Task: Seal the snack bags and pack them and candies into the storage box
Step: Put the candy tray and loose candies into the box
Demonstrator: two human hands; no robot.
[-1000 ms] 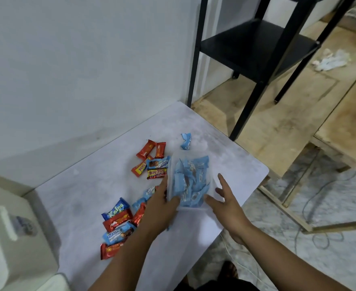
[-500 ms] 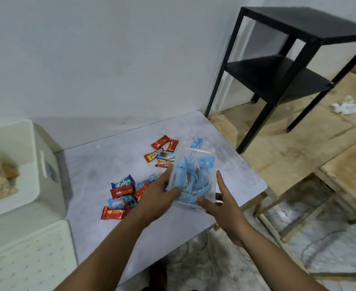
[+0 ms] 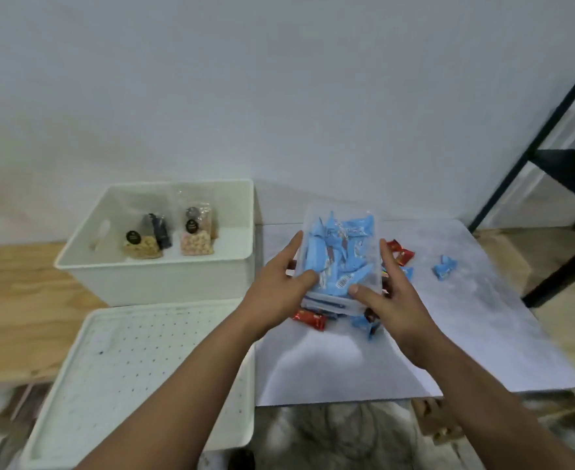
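A clear zip bag (image 3: 340, 252) full of blue-wrapped candies is held above the white table (image 3: 465, 334), between both hands. My left hand (image 3: 279, 286) grips its left edge and my right hand (image 3: 391, 293) grips its right edge, thumbs on the bag's near end. The white storage box (image 3: 164, 276) stands to the left, open, with three sealed snack bags (image 3: 196, 235) inside. Loose red candies (image 3: 401, 254) and blue candies (image 3: 443, 266) lie on the table, partly hidden under the bag and hands.
The box's white perforated lid (image 3: 136, 374) lies in front of the box, near my left arm. A black metal shelf (image 3: 557, 171) stands at the right, beyond the table. A white wall runs behind everything. Wooden boards lie under the box.
The candy bag has been lifted off the table and carried left toward the box. My view has swung left, so the whole storage box and its lid now show.
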